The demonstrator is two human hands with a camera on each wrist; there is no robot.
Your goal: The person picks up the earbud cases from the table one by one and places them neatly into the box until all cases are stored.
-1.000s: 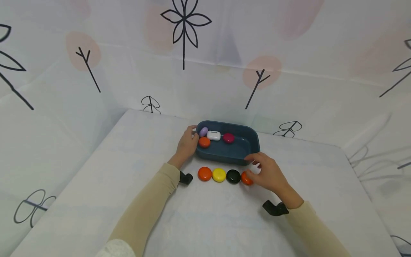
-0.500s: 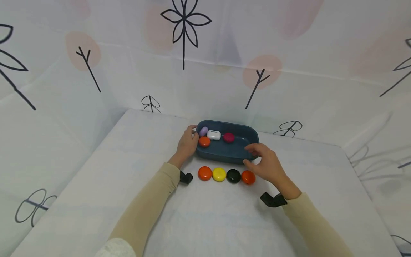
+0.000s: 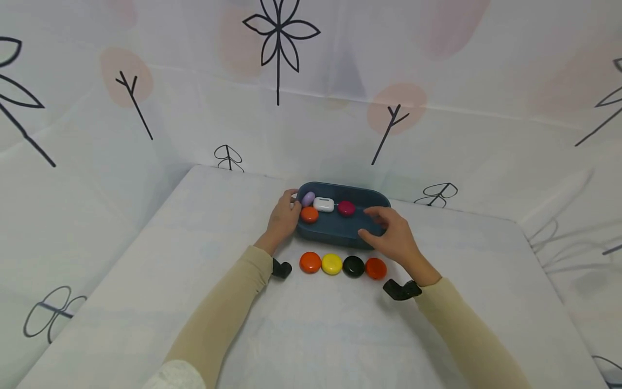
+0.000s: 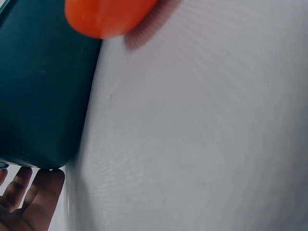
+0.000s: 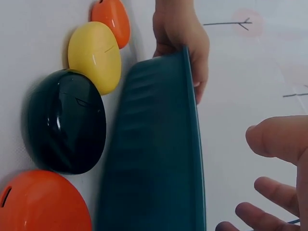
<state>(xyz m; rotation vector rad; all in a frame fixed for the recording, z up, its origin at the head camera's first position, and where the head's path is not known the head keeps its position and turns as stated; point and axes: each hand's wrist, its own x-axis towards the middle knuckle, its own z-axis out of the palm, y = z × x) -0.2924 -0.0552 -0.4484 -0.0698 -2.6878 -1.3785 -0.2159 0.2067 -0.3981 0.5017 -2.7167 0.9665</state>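
A dark teal tray (image 3: 335, 235) stands on the white-covered table. My left hand (image 3: 283, 217) rests at its left end; in the left wrist view the fingertips (image 4: 55, 177) touch the outside of the end wall. My right hand (image 3: 391, 237) hovers over the tray's right part, thumb and fingers spread, with nothing between them. Inside the tray lie a purple rounded piece (image 3: 308, 199), a white rounded case (image 3: 323, 205), an orange round case (image 3: 309, 215) and a crimson round case (image 3: 346, 208).
Along the tray's near side runs a row of glossy round cases: orange (image 3: 310, 262), yellow (image 3: 332, 264), black (image 3: 353, 266) and orange-red (image 3: 376, 268). A patterned cloth wall (image 3: 316, 135) rises close behind the tray.
My right hand has left the orange-red case and moved up and left over the tray, fingers spread. The case stays in the row. My left hand has not moved.
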